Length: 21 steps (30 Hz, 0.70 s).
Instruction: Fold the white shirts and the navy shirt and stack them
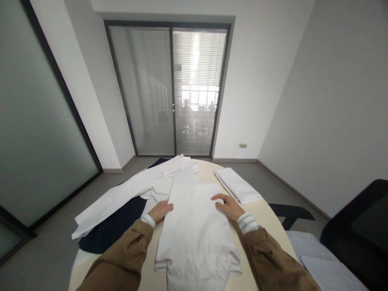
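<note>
A white garment (197, 226) lies partly folded on the round, cream-coloured table in front of me, its near end wrinkled and layered. At its left edge is my left hand (160, 211), closed with the thumb on top of the cloth and the other fingers mostly hidden. My right hand (228, 207) rests by the right edge, index finger and thumb apart and bent over the fabric, with no cloth visibly pinched between them. Just beyond that hand, a neatly folded white cloth (237, 185) sits on the table.
Loose white clothes (127, 197) are heaped on the left side over a dark navy cloth (112, 230). A black office chair (360, 226) stands at the right, with pale fabric (324, 258) on its seat. Behind the table (273, 230) is a glass door with blinds (194, 89).
</note>
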Motion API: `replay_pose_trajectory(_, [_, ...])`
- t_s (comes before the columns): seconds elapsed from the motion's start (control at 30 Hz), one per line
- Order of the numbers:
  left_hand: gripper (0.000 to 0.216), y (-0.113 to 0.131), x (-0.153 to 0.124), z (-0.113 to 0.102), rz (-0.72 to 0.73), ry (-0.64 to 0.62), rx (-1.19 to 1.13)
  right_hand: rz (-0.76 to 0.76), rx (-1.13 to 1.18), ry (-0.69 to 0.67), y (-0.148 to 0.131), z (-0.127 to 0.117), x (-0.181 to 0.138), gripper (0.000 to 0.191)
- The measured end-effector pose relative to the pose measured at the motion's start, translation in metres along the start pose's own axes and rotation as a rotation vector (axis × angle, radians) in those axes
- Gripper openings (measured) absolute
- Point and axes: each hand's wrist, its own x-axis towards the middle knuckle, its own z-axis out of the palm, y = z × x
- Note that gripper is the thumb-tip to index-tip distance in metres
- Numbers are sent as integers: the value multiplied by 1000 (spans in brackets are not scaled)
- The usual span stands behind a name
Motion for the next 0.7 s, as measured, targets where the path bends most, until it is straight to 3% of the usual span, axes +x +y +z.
replay_pose_trajectory(0.2, [23, 4, -19, 0, 10, 3, 186, -33, -30, -17, -2, -1, -3, 34])
replay_pose_trajectory(0.43, [22, 8, -30, 6, 83, 268, 474, 3, -81, 180, 6, 6, 1, 32])
replay_pose_trajectory(0.57, [19, 6, -26, 6, 141, 217, 446, 26, 38, 311, 15, 14, 7, 43])
replay_pose_trajectory(0.7, [17, 3, -21, 9, 217, 148, 302, 90, 117, 359, 22, 20, 10, 60])
